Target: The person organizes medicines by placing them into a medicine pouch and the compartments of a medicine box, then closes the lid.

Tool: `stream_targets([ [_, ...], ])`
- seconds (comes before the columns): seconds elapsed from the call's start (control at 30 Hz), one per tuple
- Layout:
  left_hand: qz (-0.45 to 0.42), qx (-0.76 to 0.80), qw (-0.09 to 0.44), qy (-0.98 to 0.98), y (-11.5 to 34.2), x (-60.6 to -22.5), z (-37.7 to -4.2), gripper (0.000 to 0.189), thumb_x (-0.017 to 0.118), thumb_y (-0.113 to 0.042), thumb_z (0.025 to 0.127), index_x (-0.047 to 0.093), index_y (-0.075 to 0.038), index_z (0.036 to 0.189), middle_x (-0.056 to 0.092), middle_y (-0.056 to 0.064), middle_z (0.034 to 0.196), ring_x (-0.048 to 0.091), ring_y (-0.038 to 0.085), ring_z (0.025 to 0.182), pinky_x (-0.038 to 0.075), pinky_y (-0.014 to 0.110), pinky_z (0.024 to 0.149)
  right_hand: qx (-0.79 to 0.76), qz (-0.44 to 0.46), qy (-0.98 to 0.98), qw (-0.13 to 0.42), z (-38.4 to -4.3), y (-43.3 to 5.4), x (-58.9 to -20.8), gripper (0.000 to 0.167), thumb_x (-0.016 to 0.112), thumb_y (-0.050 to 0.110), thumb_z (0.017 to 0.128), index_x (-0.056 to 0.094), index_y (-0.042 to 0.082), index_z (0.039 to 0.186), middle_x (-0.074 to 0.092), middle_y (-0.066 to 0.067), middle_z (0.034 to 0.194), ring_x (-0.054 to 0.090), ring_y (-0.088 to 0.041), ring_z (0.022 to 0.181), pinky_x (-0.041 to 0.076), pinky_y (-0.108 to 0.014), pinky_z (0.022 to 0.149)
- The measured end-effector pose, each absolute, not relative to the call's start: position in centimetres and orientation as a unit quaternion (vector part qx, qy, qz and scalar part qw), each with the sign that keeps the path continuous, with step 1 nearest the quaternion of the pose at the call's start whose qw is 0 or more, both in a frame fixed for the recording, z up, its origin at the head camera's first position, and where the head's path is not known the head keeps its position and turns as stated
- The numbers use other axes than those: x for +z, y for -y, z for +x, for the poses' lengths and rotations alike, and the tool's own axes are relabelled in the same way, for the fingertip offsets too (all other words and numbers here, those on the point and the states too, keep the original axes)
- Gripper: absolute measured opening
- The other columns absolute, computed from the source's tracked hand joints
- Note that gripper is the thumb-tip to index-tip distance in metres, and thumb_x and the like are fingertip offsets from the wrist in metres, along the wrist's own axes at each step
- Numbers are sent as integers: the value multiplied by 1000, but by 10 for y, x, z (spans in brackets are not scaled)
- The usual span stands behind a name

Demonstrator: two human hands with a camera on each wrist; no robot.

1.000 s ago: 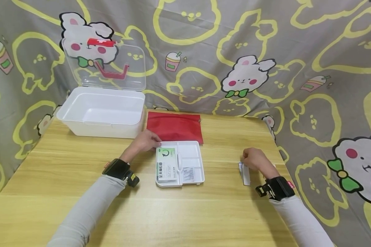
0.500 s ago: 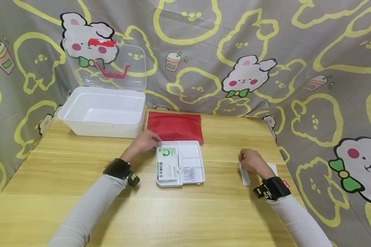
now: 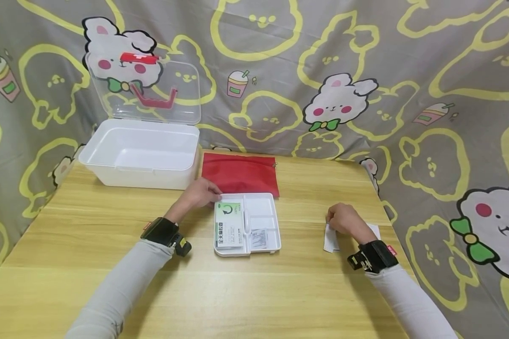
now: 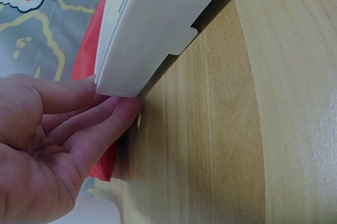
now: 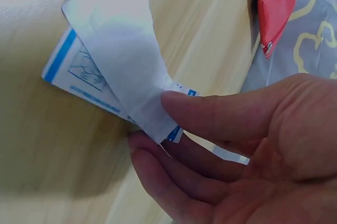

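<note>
My left hand (image 3: 197, 193) pinches the back left corner of a white divided tray (image 3: 258, 207), thumb over the rim and fingers at its underside in the left wrist view. A green and white medicine box (image 3: 229, 228) fills the tray's left compartment. One small printed packet (image 3: 259, 238) lies in the front right compartment. To the right of the tray, my right hand (image 3: 345, 218) pinches flat paper packets between thumb and fingers. In the right wrist view, a plain white packet (image 5: 113, 40) overlaps a packet with blue print (image 5: 87, 77).
An open white first-aid box (image 3: 144, 176) with a clear raised lid (image 3: 186, 80) stands at the back left. A red zip pouch (image 3: 242, 174) lies behind the tray. White paper (image 3: 375, 230) shows behind my right wrist. A patterned curtain (image 3: 275, 132) borders the table.
My right hand has shifted slightly left, and the packets in it have turned and swung leftward. More of the white paper behind its wrist shows. My left hand and the tray stay put.
</note>
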State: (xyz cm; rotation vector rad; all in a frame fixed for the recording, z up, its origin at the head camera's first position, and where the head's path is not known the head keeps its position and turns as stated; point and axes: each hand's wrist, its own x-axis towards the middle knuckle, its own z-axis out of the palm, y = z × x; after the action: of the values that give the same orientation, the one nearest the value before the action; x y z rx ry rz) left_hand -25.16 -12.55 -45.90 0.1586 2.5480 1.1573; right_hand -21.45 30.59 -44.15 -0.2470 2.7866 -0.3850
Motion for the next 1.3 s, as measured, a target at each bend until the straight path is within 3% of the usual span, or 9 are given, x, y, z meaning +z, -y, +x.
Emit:
stream_targets([
  [0.33,54,411,175,-893,126,-459,-252,23,69,-10,94,74,2,113,74,20,111,74,25,87,60,36,80,-149,-122,-973,127,-221,-279,-428,10,71,1,72,66,6,79,66,-9,81,54,-23,71,43,-31,64],
  [0.5,51,408,178,-894,125,-460,-253,24,69,-11,94,74,2,114,73,19,111,74,24,87,60,35,80,-204,-107,-964,135,-225,-264,-420,9,69,-1,79,67,3,87,69,-13,83,60,-21,71,47,-27,59],
  [0.63,47,405,177,-896,125,-459,-253,24,70,-12,94,74,1,114,74,19,111,74,24,87,60,36,81,-274,-89,-947,146,-228,-253,-410,14,68,-1,85,69,-2,99,70,-18,88,68,-24,72,56,-30,61],
  [0.93,43,407,177,-895,125,-459,-252,24,70,-11,94,74,1,114,73,19,112,74,25,89,60,36,81,-402,-69,-907,104,-231,-231,-397,20,65,1,88,69,-3,107,72,-22,91,72,-22,70,60,-31,63],
  [1.03,44,406,176,-896,124,-460,-252,24,70,-12,94,74,1,114,74,19,112,74,25,88,60,36,81,-442,-64,-889,103,-228,-221,-399,20,66,0,88,69,-4,107,72,-22,91,72,-23,71,62,-35,66],
  [1.2,41,405,175,-897,124,-460,-253,24,70,-11,94,74,1,114,73,19,113,73,26,89,60,36,82,-478,-60,-867,126,-223,-206,-407,20,66,-1,87,68,-5,107,72,-21,89,73,-37,79,61,-50,75],
  [1.3,38,407,174,-896,125,-461,-253,24,70,-11,94,74,1,114,73,19,113,73,26,90,60,36,82,-487,-63,-860,137,-219,-197,-414,19,65,-4,87,67,-6,105,72,-22,87,73,-38,75,61,-52,75],
])
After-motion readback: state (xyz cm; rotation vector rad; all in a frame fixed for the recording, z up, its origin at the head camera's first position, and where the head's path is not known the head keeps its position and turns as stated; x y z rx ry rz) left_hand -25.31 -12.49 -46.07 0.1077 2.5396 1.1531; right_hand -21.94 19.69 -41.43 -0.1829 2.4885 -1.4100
